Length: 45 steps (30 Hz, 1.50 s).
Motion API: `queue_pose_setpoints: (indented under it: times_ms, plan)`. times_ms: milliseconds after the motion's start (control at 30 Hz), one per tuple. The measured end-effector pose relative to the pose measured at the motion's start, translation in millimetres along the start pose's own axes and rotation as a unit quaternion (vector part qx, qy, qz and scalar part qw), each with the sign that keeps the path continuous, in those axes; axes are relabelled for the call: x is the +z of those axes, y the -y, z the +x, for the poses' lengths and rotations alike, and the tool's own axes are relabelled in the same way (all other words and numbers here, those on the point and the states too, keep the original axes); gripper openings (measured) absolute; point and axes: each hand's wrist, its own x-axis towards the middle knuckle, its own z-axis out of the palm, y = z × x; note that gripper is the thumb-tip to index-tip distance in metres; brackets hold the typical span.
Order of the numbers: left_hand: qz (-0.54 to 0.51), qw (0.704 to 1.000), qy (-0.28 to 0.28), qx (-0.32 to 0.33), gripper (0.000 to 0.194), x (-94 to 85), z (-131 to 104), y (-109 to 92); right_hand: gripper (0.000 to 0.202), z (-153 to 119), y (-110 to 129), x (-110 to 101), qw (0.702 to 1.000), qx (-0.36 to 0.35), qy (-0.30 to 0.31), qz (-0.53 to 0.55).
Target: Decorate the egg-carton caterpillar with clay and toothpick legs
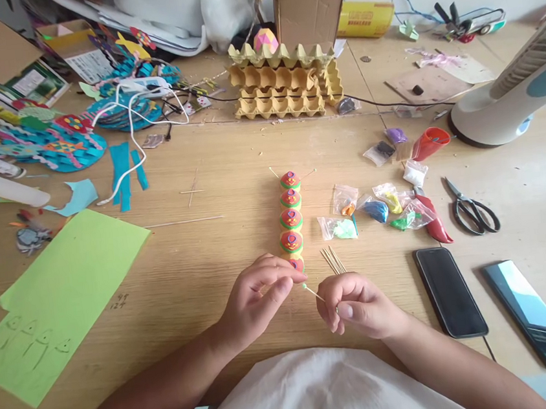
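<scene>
A thin wooden stick (314, 292) with a small pale green ball at its upper end is pinched between the thumb and fingers of my right hand (356, 306). Just left of the ball is my left hand (258, 297), fingers apart and nothing visible between them. Its fingertips partly cover the nearest piece of a decorated row (291, 219), made of red domes with green rims and small faces. Two sticks with tiny tips angle out from the row's far end. A bundle of bare sticks (333, 260) lies beyond my right hand.
Small bags of coloured clay (376, 210), black scissors (473, 207) and two dark phones (450, 291) lie to the right. Green paper (68, 297) is on the left. Egg cartons (284, 86) stand at the back, a white fan (506, 102) at the right.
</scene>
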Motion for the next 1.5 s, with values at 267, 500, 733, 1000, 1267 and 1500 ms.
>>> queue_pose_setpoints:
  times_ms: [267,500,733,1000,1267,1500]
  plan:
    - [-0.004,0.999,0.03,0.009,0.015,3.7,-1.5,-3.7,0.028,0.5,-1.8,0.3,1.0,-0.003,-0.003,-0.005]
    - [-0.034,0.999,0.037,0.006,0.005,7.2,-0.2,-2.5,0.02,1.5,-3.3,1.5,0.999,0.017,0.017,0.032]
    - [-0.02,0.999,-0.009,-0.024,0.009,2.6,2.3,0.2,0.019,6.0,4.3,5.2,0.998,-0.044,-0.046,0.013]
    - [-0.044,0.994,-0.082,-0.053,0.017,-7.5,6.4,8.0,0.023,8.3,4.1,-1.4,0.984,-0.001,-0.168,0.059]
    - [-0.045,0.976,-0.195,-0.087,0.024,-22.7,21.7,16.8,0.029,18.0,16.8,-4.2,0.973,-0.039,-0.225,0.023]
    - [-0.01,0.959,-0.267,-0.094,0.024,-46.8,48.6,29.3,0.027,28.3,59.2,-6.7,0.958,-0.028,-0.273,0.079]
